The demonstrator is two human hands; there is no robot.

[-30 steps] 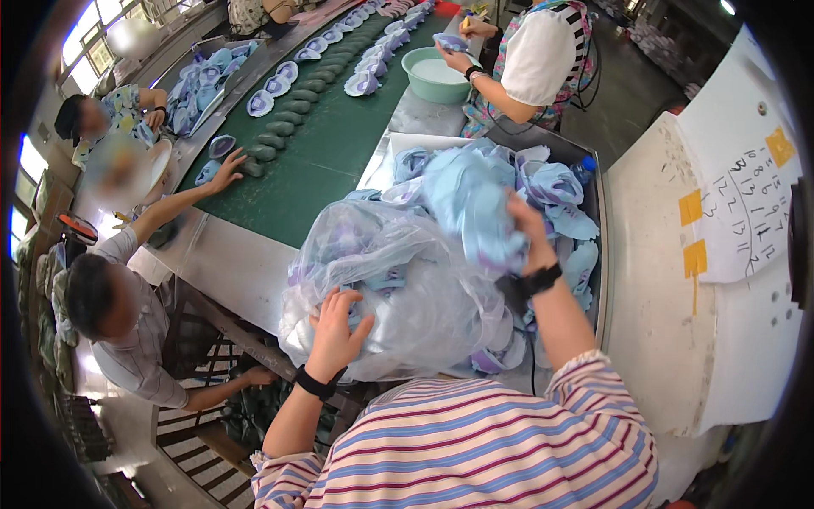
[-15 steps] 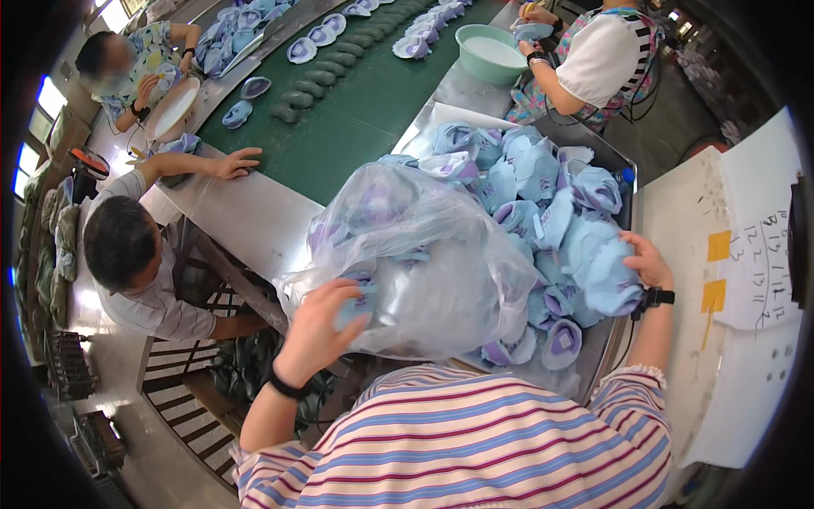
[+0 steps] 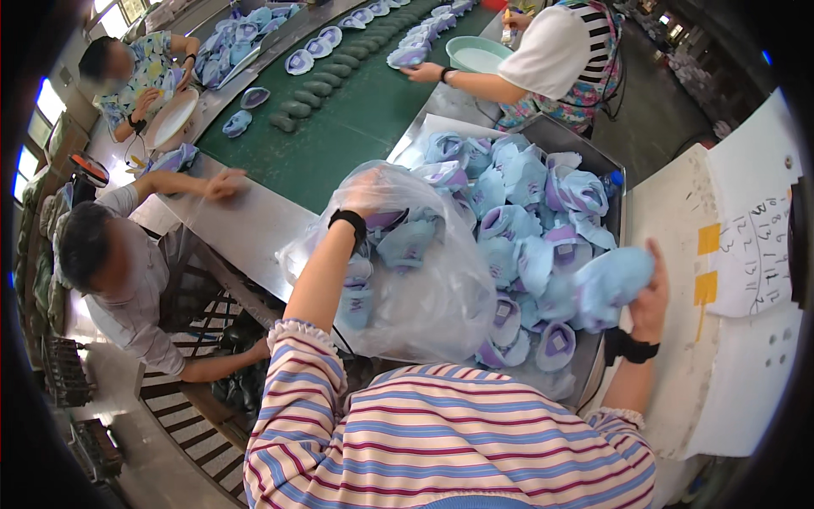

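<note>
My right hand (image 3: 649,299) grips a bunch of light-blue shoe uppers (image 3: 606,284), blurred by motion, at the right edge of a heaped pile. The pile of blue and lilac shoe uppers (image 3: 509,222) lies in a metal tray. My left arm reaches forward, and my left hand (image 3: 366,192) is at the far side of a clear plastic bag (image 3: 441,310), partly behind its film. Its fingers are too veiled to read. Several uppers show through the bag, among them a blue one (image 3: 407,244) close to my left wrist.
A green conveyor belt (image 3: 356,127) beyond carries rows of dark shoe lasts (image 3: 297,109) and uppers. A co-worker (image 3: 119,280) sits at the left; others work farther off beside basins (image 3: 476,56). A white board (image 3: 755,254) stands at my right.
My left hand has moved forward from the bag's near left side to its far side. The right hand has shifted slightly nearer with the uppers. A far co-worker now reaches to the belt.
</note>
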